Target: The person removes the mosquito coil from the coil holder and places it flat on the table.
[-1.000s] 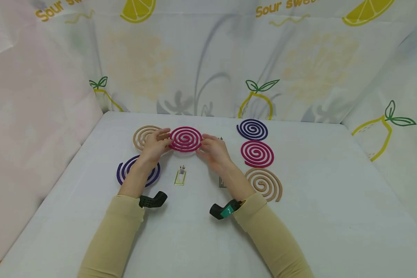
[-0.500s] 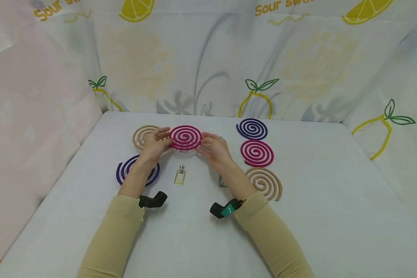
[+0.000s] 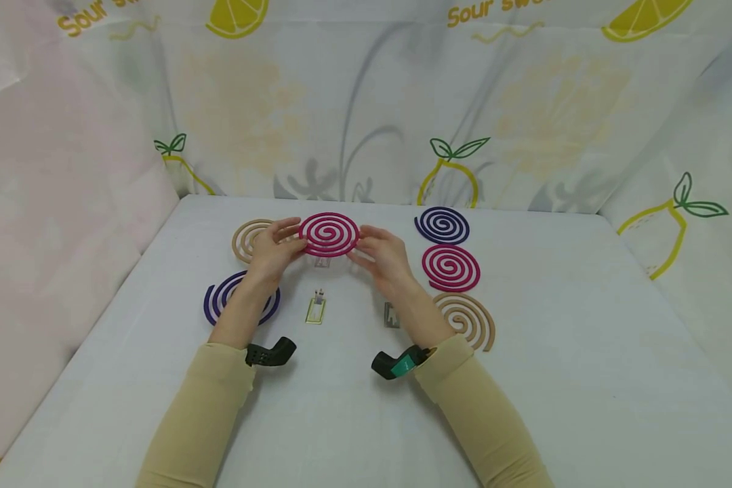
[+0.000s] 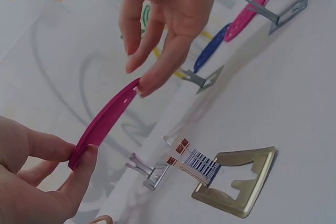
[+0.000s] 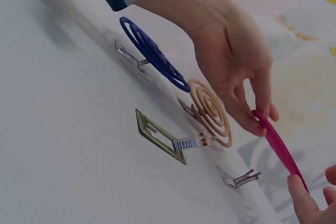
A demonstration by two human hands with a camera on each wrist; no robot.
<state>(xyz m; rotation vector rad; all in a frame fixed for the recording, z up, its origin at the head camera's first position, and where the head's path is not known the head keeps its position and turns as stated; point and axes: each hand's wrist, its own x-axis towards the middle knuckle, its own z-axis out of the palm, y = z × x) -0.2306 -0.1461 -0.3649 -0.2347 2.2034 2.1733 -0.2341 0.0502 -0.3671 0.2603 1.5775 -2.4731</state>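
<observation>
In the head view, my left hand (image 3: 272, 257) and right hand (image 3: 388, 260) hold a pink mosquito coil (image 3: 329, 234) raised above the table, one hand at each side of its rim. The left wrist view shows my left fingers (image 4: 83, 174) pinching one edge and my right fingers (image 4: 157, 77) at the opposite edge. Below the coil, a pale metal coil stand (image 3: 322, 262) rests on the table. Nearer to me lies a gold-coloured coil stand (image 3: 315, 310) with an upright slotted strip. A grey stand (image 3: 392, 315) lies near my right wrist.
On the left, a tan coil (image 3: 244, 240) and a dark blue coil (image 3: 210, 305) sit on stands, partly hidden by my left arm. To the right are a dark blue coil (image 3: 442, 226), a pink coil (image 3: 451, 268) and a tan coil (image 3: 484, 325). Printed cloth hangs behind.
Both hands have lifted the pink coil a little higher and slightly to the right. The pale stand beneath it now shows, and more of the grey stand is visible.
</observation>
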